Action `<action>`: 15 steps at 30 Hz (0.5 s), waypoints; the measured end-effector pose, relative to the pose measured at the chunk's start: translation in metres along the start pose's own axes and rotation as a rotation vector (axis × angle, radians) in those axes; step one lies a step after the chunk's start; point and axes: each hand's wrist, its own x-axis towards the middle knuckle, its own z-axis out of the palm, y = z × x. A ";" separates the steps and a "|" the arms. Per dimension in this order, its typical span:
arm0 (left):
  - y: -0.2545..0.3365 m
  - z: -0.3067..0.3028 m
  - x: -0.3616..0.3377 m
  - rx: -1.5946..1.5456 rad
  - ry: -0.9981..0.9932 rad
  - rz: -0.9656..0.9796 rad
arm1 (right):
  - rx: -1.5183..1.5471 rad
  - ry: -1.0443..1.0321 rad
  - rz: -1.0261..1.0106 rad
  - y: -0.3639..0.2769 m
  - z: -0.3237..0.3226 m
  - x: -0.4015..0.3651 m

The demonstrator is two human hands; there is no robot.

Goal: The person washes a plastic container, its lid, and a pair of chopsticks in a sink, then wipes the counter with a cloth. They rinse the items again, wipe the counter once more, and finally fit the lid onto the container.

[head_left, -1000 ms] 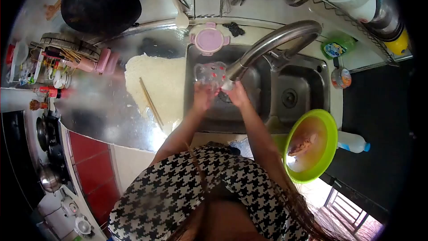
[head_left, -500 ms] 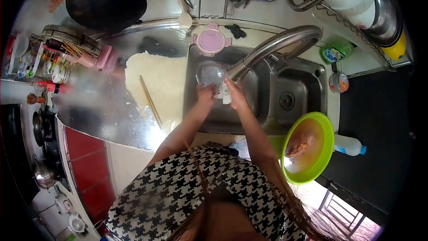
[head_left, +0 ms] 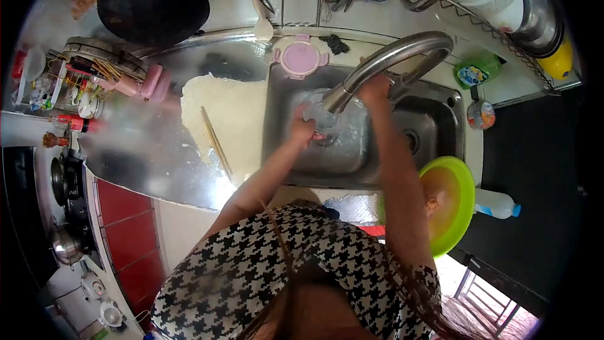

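Observation:
Over the left basin of the steel sink, my left hand grips a clear round container that sits under the spout of the faucet. My right hand is up at the base of the faucet, partly behind its curved neck, and its fingers are hidden there. A pink round lid lies on the ledge behind the sink, beside a dark scrubber.
Left of the sink lie a pale mat and chopsticks. A green tub of cloudy liquid stands at the right front, near a white bottle. Green detergent stands at the back right.
My right hand has left the container and moved up and right to the faucet base. The white cloth by my hands no longer shows. My left hand and the container have shifted slightly right.

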 end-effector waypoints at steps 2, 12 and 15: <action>0.012 0.008 -0.011 0.186 0.059 0.008 | -0.075 -0.124 -0.002 0.016 0.005 0.021; 0.025 -0.028 -0.024 0.759 0.195 0.544 | -0.123 -0.295 0.126 0.044 -0.022 0.016; 0.038 -0.036 -0.034 0.857 0.211 0.858 | 0.231 -0.166 0.280 0.015 -0.048 -0.021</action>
